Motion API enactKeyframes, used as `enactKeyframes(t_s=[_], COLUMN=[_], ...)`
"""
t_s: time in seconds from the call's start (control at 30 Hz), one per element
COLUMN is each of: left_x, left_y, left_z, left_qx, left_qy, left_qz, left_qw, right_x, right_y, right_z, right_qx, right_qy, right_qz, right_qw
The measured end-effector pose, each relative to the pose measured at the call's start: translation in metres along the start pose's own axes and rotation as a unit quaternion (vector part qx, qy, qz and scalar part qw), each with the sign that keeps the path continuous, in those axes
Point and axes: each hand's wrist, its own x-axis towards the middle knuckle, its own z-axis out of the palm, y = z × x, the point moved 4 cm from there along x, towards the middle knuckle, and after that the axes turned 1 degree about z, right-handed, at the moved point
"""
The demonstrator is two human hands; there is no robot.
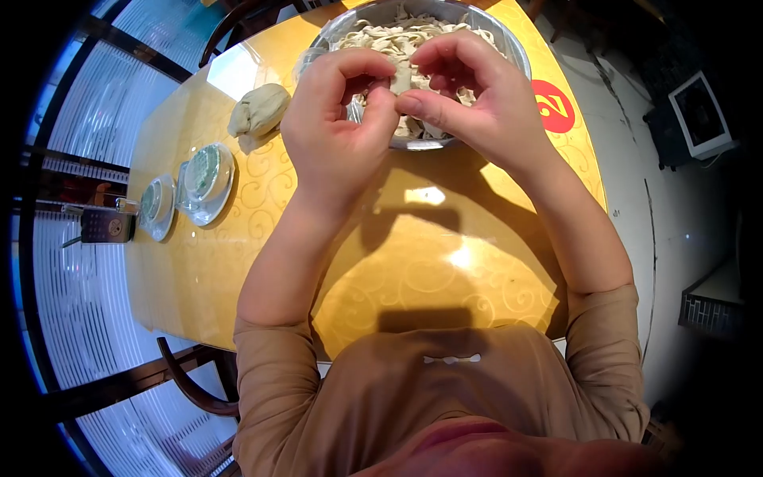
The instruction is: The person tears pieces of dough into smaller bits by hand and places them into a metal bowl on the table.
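- We see the left hand [342, 119] and the right hand [481, 103] half curled, pinching a pale beige, flat strip [402, 78] over the round silver metal bowl [425, 145]; exact fingertip contact is not quite clear to us.
- We judge the strip light, soft, easily torn; its two ends suit holding.
- Pale beige, irregular pieces [421, 33] fill the bowl, partly hidden behind our hands.
- At left, a beige rounded lump [264, 110] and plastic-wrapped white dishes [208, 181] stand apart, not obstructing us.

A small, flat, pale-beige strip [403, 78] with a matte surface is held up over a round, silvery metal bowl [429, 145] at the far middle. Inside lies a loose, tangled heap of pale-beige strips [380, 36], many bent or curled.
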Motion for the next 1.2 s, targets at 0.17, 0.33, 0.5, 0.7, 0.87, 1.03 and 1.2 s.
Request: enactKeyframes(t_s=[0.17, 0.33, 0.5, 0.7, 0.87, 1.03, 1.2], left_x=[-0.002, -0.001, 0.001, 0.001, -0.001, 0.003, 0.004], left_y=[0.009, 0.01, 0.015, 0.01, 0.009, 0.009, 0.001], left_z=[0.005, 0.005, 0.008, 0.008, 0.011, 0.011, 0.006], left_qx=[0.057, 0.088, 0.102, 0.106, 0.114, 0.111, 0.009], left_qy=[-0.032, -0.037, -0.049, -0.085, -0.081, -0.109, -0.16], left_qz=[0.09, 0.116, 0.138, 0.124, 0.115, 0.116, -0.035], left_qw=[0.994, 0.989, 0.984, 0.983, 0.984, 0.981, 0.986], right_x=[-0.005, -0.003, -0.002, -0.003, -0.005, -0.002, -0.003], right_y=[0.004, 0.004, 0.008, 0.007, 0.0, 0.009, 0.004], right_z=[0.007, 0.005, 0.005, 0.005, 0.007, 0.005, 0.003], right_qx=[0.129, 0.147, 0.163, 0.09, 0.008, 0.047, 0.044], right_qy=[-0.008, -0.005, -0.022, -0.03, -0.019, -0.007, -0.029], right_qz=[0.051, 0.046, 0.035, 0.017, -0.004, -0.014, -0.025], right_qw=[0.99, 0.988, 0.986, 0.995, 1.0, 0.999, 0.998])
